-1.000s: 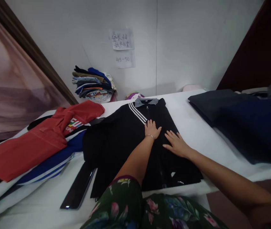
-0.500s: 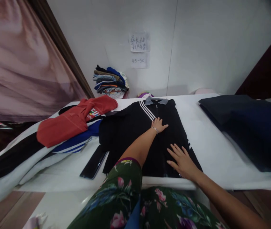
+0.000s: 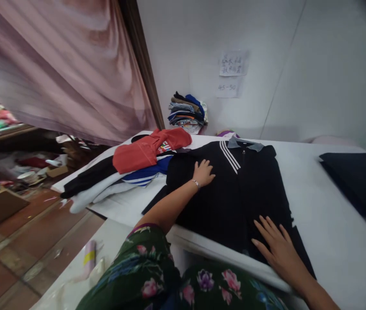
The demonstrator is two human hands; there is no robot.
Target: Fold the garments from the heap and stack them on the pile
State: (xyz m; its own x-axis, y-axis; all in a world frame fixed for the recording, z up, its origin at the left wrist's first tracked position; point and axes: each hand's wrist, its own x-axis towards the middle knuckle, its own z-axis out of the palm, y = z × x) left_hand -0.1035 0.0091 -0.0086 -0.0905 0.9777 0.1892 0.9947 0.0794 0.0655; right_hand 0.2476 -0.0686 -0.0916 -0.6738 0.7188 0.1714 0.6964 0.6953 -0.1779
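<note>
A black zip jacket (image 3: pixel 224 206) with a grey collar and white stripes lies spread on the white-covered table (image 3: pixel 324 202), its collar toward the wall. My left hand (image 3: pixel 204 173), with a bracelet at the wrist, rests on the jacket's left chest area, fingers apart. Lower down, my right hand (image 3: pixel 275 243) lies flat near the jacket's hem on the right, fingers spread. Neither hand grips the cloth. A red garment (image 3: pixel 137 155) with coloured lettering lies left of the jacket, over a blue piece (image 3: pixel 146 172) with white stripes and black and white sleeves.
A stack of folded clothes (image 3: pixel 187 113) stands against the wall at the back. Dark fabric (image 3: pixel 360 181) lies at the table's right. Paper notes (image 3: pixel 232 64) hang on the wall. A pink curtain (image 3: pixel 105 64) hangs at left. A purple roll (image 3: pixel 89 256) lies at lower left.
The view has swung left, showing more floor and curtain. My left hand has shifted left across the jacket, away from the zip. The phone beside the jacket is out of sight now.
</note>
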